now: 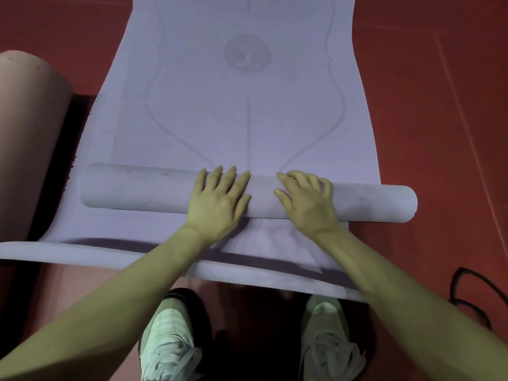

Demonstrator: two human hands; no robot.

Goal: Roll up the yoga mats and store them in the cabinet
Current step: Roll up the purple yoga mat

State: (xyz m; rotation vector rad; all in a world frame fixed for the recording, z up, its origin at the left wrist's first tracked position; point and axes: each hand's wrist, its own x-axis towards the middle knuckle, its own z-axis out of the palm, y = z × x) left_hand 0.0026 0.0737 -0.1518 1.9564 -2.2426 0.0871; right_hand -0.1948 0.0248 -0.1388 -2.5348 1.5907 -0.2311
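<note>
While we've got both hands on the roll (247, 195) of the lilac yoga mat (247, 111), it's only a thin tube lying across the near part, with most of the mat flat beyond it. Left hand (218, 200) lies flat, fingers straight and spread; right hand (306, 200) presses with fingers a bit curled over the top. Both sit mid-roll, and the right end pokes out past the mat's edge, so we'd spread our hands wider and square it up before pushing on. A rolled pink mat (30, 138) sits at left. No cabinet in view.
</note>
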